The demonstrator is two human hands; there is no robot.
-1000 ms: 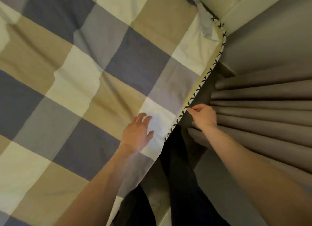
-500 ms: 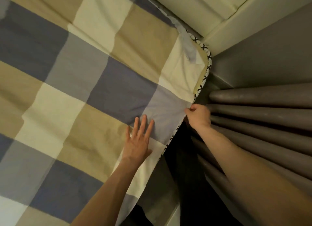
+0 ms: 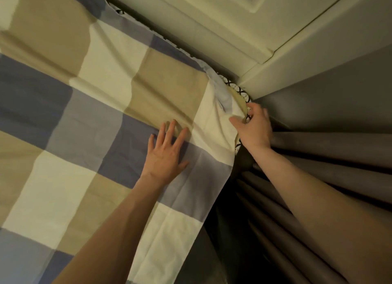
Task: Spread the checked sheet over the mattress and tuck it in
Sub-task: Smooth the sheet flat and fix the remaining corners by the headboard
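At mattress (image 3: 239,99) corner, R hand (image 3: 255,127) pinches checked sheet (image 3: 106,105) edge — fingertips partly hidden; L hand (image 3: 165,154) flat, fingers spread.

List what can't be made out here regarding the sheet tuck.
1. Mattress: head view, covered by the checked sheet; only the patterned piping shows at the corner.
2. Right hand: head view, some fingertips are hidden behind the sheet edge it grips.
3. Sheet's hanging side: head view, it drops into the dark gap beside the curtain, so whether it is tucked is unreadable.
4. Sheet's left and near parts: cut off by the frame edges.
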